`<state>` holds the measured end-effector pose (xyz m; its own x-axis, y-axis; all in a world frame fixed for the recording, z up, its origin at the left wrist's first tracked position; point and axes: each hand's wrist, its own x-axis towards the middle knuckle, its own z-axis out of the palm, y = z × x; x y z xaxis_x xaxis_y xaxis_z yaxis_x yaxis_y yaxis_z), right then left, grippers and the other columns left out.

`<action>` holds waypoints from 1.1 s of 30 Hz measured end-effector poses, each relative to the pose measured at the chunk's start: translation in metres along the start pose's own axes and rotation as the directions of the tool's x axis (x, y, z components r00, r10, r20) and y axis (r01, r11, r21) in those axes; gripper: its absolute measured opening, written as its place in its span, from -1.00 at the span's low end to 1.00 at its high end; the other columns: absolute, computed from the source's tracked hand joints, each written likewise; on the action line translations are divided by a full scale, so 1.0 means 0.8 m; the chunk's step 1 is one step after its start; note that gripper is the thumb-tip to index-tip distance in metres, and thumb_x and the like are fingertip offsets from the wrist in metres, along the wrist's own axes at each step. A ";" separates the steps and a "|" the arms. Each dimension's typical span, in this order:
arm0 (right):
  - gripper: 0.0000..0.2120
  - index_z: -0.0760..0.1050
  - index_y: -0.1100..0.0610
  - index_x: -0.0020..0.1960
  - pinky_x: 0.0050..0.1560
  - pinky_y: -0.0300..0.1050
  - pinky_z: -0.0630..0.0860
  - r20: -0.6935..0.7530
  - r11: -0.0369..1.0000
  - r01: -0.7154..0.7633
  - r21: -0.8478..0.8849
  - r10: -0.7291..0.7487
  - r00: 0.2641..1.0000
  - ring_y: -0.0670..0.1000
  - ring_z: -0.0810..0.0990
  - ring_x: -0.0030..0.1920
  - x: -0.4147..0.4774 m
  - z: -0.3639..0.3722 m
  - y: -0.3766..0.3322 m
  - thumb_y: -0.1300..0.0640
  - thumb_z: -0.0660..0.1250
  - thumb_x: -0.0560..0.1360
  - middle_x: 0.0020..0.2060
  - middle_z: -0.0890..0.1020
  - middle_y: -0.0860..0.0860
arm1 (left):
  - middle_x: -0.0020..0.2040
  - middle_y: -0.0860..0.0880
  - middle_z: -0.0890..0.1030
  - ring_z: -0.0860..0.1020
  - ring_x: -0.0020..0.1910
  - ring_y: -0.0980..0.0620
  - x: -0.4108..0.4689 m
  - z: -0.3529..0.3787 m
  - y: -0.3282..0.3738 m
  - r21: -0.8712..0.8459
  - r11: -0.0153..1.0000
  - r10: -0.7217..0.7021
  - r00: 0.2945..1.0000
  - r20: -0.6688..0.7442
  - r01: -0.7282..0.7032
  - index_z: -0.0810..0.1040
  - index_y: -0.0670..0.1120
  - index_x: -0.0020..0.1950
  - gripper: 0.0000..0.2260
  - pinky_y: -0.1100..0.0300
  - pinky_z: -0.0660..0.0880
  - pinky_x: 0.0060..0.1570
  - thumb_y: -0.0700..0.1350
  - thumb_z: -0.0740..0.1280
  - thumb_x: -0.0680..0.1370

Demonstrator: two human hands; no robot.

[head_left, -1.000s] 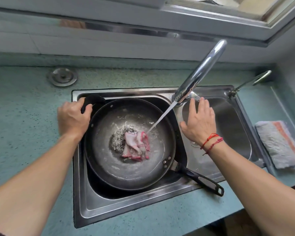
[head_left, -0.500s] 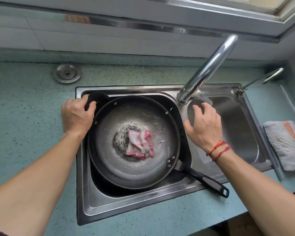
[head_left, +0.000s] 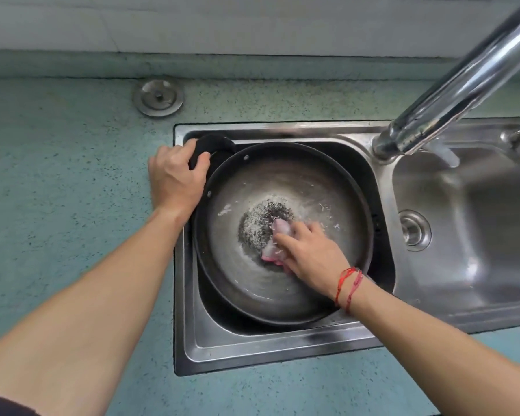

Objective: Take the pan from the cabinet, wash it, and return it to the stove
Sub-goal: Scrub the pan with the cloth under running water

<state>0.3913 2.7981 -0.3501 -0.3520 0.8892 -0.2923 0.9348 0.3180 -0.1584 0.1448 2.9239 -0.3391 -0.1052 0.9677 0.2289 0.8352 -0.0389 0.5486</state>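
Observation:
A dark round pan (head_left: 252,283) lies in the left basin of the steel sink (head_left: 189,340), wet and streaked with suds, with a speckled foamy patch at its middle. My left hand (head_left: 174,181) grips the pan's black helper handle (head_left: 213,144) at the far-left rim. My right hand (head_left: 309,256), with red strings on its wrist, lies inside the pan and holds a pink cloth (head_left: 272,250) against the bottom. My right forearm hides the pan's long handle.
The chrome faucet spout (head_left: 451,88) slants over the divider, with no water running. The right basin (head_left: 478,265) shows its drain (head_left: 413,229). A round steel cap (head_left: 159,97) sits on the speckled green counter (head_left: 72,190) behind the sink.
The water stream stopped. My right hand left the faucet area, moved into the pan and took hold of the pink cloth. The view has moved closer; my left hand kept its grip.

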 end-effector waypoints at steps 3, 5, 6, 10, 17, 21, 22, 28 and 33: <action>-0.65 0.47 0.07 0.22 -0.23 0.06 0.59 0.051 0.997 0.073 0.034 -0.075 0.996 0.18 0.51 -0.01 -0.017 -0.001 -0.006 0.06 0.39 0.45 -0.01 0.55 0.09 | -0.40 -0.04 0.43 0.37 -0.22 -0.11 0.000 0.000 0.000 -0.005 1.000 -0.009 1.000 -0.001 0.009 0.59 -0.19 -0.09 -0.76 0.04 0.30 -0.09 -0.01 0.30 0.57; -0.78 0.50 0.06 0.12 -0.18 0.02 0.58 0.092 0.987 0.135 0.086 -0.143 0.985 0.14 0.51 0.01 -0.027 0.000 -0.017 0.10 0.37 0.48 -0.04 0.58 0.05 | -0.41 -0.03 0.41 0.35 -0.23 -0.09 0.000 -0.001 0.001 -0.004 1.000 -0.015 1.000 -0.002 0.015 0.55 -0.17 -0.14 -0.76 0.06 0.28 -0.11 -0.01 0.30 0.57; -0.82 0.53 0.05 0.08 -0.17 0.01 0.59 0.083 0.978 0.166 0.125 -0.177 0.981 0.11 0.51 0.01 -0.029 0.002 -0.022 0.11 0.37 0.48 -0.05 0.59 0.03 | -0.41 -0.02 0.40 0.35 -0.23 -0.09 0.000 -0.001 0.001 -0.005 1.000 -0.014 1.000 -0.003 0.014 0.52 -0.16 -0.17 -0.76 0.06 0.28 -0.12 -0.02 0.30 0.57; -0.73 0.52 0.02 0.12 -0.15 0.01 0.53 0.052 0.938 0.228 0.259 -0.250 0.967 0.08 0.49 -0.05 -0.014 0.006 -0.051 0.15 0.37 0.42 -0.09 0.62 -0.01 | -0.38 -0.05 0.44 0.37 -0.20 -0.09 0.001 0.004 -0.005 0.001 0.999 -0.043 0.999 -0.008 0.043 0.55 -0.14 -0.14 -0.75 0.10 0.24 -0.15 0.02 0.29 0.57; -0.77 0.50 0.06 -0.07 -0.28 -0.01 0.54 -0.229 0.889 0.217 0.403 -0.131 0.965 0.10 0.53 -0.16 0.071 0.006 -0.092 0.24 0.43 0.32 -0.22 0.64 -0.02 | -0.35 -0.04 0.48 0.43 -0.17 -0.12 0.002 0.006 -0.006 0.024 0.999 -0.026 0.999 -0.034 0.027 0.64 -0.15 0.05 -0.72 0.07 0.31 -0.14 0.03 0.30 0.57; -0.84 0.57 0.09 -0.08 -0.20 0.05 0.53 -0.340 0.924 0.198 0.326 -0.080 0.937 0.13 0.50 -0.16 0.123 -0.001 -0.074 0.23 0.37 0.35 -0.22 0.62 0.01 | -0.34 -0.10 0.54 0.45 -0.18 -0.14 0.002 0.006 -0.005 0.021 1.000 -0.021 0.999 -0.043 0.022 0.63 -0.15 0.02 -0.72 0.03 0.36 -0.13 0.04 0.29 0.56; -0.84 0.60 0.08 -0.05 -0.17 0.01 0.53 -0.384 0.927 0.220 0.303 -0.092 0.919 0.10 0.50 -0.14 0.131 -0.005 -0.066 0.22 0.34 0.39 -0.21 0.63 0.00 | -0.35 -0.10 0.53 0.45 -0.19 -0.14 0.002 0.006 -0.005 0.015 1.000 -0.011 0.999 -0.046 0.012 0.63 -0.16 0.01 -0.73 0.03 0.36 -0.13 0.03 0.30 0.56; -0.71 0.61 0.10 0.07 -0.37 -0.06 0.51 -0.396 0.998 0.038 0.050 -0.015 0.918 0.18 0.49 -0.03 0.141 -0.023 0.011 0.06 0.16 0.51 -0.12 0.57 0.07 | -0.41 -0.08 0.45 0.42 -0.23 -0.14 0.001 0.005 -0.004 -0.003 1.000 0.009 0.999 -0.040 -0.009 0.60 -0.21 -0.09 -0.74 0.04 0.33 -0.13 -0.01 0.31 0.55; -0.80 0.54 0.23 0.07 -0.40 -0.08 0.23 -0.185 0.954 -0.113 -0.279 0.062 0.981 0.25 0.48 -0.04 0.081 -0.036 0.061 0.21 0.37 0.45 -0.08 0.51 0.17 | -0.41 -0.08 0.43 0.37 -0.24 -0.10 0.000 0.002 0.000 0.001 1.000 -0.005 1.000 -0.021 0.005 0.58 -0.22 -0.12 -0.72 0.04 0.31 -0.13 0.00 0.30 0.56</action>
<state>0.4151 2.8806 -0.3499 -0.2786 0.9526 -0.1220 0.9445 0.2948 0.1446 0.1456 2.9242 -0.3403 -0.1209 0.9624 0.2431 0.8352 -0.0337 0.5489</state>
